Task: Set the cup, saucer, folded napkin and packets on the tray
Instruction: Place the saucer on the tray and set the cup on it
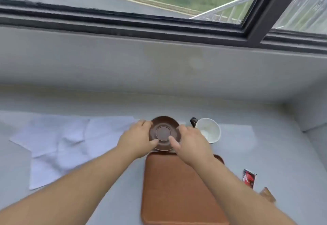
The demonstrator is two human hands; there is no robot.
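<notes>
Both hands hold the round brown glazed saucer [164,133] by its rim, just beyond the far edge of the flat brown rectangular tray [178,187], which lies bare. The left hand [137,139] and right hand [192,143] each have fingers [145,123] curled over the rim and a thumb pressed on the upper face.

Risks, as judged: the saucer looks smooth and hard, so a loose grip could let it slip and chip on the grey desk [265,154]. The white cup with a dark handle [208,130] lies tipped just right of the right fingers; a careless knuckle could roll it.

The white cloth napkin [58,143], left of the left fingers, lies open and creased, not yet folded. The red packet [249,178] and brown packet [268,193] lie nearer the person, right of the tray; both look thin and light.
</notes>
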